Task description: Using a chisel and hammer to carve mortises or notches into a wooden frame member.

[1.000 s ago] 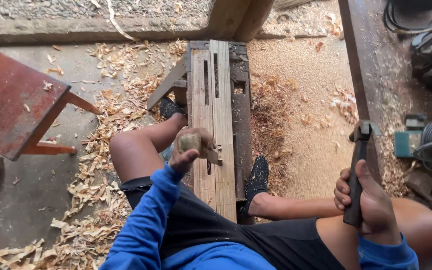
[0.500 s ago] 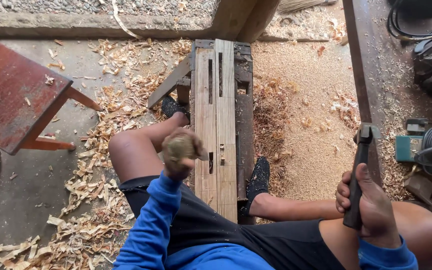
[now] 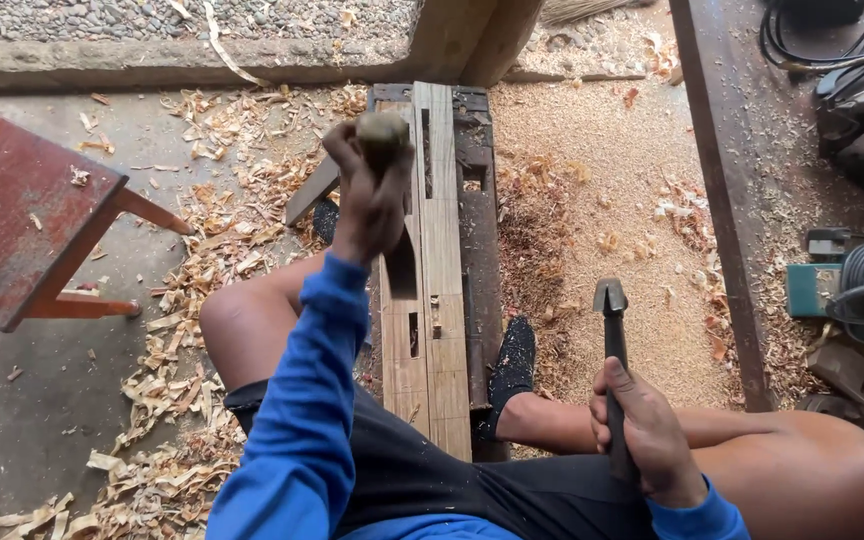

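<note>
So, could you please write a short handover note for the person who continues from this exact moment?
Left hand: raised, gripping a chisel by its round wooden handle, blade hidden behind the hand.
Right hand: holding a hammer low beside the knee.
Wooden planks lie on the bench between the legs, with several slots already cut.
Shavings cover the floor.
How many slots remain cannot be told.
</note>
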